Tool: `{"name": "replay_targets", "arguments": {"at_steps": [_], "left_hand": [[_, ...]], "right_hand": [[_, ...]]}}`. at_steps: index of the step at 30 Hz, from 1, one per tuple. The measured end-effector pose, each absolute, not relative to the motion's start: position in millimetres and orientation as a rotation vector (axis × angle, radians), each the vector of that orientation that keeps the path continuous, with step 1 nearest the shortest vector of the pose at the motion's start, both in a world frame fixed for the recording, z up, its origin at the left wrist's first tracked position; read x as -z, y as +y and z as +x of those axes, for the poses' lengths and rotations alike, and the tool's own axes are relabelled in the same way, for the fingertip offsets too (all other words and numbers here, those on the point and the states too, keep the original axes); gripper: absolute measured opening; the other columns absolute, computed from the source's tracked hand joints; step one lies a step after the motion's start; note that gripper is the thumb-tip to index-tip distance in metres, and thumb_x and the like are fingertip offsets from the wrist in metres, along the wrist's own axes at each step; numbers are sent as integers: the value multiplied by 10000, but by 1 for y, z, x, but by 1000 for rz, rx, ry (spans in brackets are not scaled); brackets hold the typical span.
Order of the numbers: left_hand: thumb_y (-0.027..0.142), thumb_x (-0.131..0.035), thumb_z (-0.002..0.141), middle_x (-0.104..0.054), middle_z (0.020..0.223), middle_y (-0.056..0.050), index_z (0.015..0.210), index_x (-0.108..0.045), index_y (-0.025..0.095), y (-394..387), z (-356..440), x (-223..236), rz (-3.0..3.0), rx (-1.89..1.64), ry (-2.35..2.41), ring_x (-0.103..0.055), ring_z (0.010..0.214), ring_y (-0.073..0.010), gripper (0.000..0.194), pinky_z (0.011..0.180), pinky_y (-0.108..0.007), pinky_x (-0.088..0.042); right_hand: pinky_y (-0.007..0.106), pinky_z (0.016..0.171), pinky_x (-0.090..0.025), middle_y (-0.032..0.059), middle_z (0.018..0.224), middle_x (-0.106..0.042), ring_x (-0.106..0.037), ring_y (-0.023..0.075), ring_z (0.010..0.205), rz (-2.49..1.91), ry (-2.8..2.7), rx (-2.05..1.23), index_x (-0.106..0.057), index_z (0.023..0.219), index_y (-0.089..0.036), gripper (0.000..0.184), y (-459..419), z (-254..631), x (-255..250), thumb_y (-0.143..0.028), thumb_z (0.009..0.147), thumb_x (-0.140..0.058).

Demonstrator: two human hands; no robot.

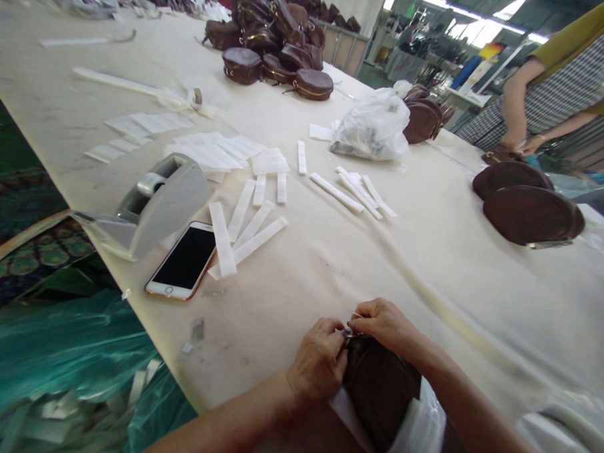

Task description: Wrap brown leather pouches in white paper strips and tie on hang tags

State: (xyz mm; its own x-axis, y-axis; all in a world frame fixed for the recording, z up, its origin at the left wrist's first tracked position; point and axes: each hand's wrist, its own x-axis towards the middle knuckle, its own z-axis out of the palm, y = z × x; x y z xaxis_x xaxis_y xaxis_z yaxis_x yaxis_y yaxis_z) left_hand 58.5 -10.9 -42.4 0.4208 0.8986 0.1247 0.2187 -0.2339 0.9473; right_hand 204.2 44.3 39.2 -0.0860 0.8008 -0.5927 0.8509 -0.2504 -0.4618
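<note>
At the table's near edge lies a dark brown leather bag [382, 390], its lower part in white wrapping [426, 425]. My left hand [320, 357] is closed on the bag's upper left edge, beside a small piece of metal hardware. Close to it, my right hand [380, 322] pinches at the top of the bag. A thin white bit shows at its fingertips, too small to name. The fingertips of both hands nearly meet there, hiding part of the hardware.
Left of my hands are a phone [186, 261], white strips [254, 241] and a grey tape dispenser [157, 203]. Brown bags are piled [275, 42] at the back, near a clear plastic bag [374, 126]. Another person [563, 84] handles a bag at right, behind more brown bags [530, 213].
</note>
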Motion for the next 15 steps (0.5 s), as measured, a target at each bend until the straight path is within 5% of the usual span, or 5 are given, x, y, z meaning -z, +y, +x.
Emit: {"name": "replay_targets", "arguments": {"at_steps": [10,15], "left_hand": [[168,-523,673,-612,886,-68,604,-605,154,8,40,31,1221,-923,1087,-571,775,-160,108,675,-246,-459],[265,-532,645,-626,868,-77,555,-560,149,22,31,23,932,-1002,1150,-564,837,-185,150,746,-272,-439]], "right_hand": [[225,532,-328,1,566,-586,-499,127,572,1941,2061,1265,-671,651,-156,231,40,208,-46,-276,734,-492],[235,598,-382,34,716,-674,-576,156,662,1887,2161,1232,-699,804,-176,244,36,203,-45,-260,755,-475]]}}
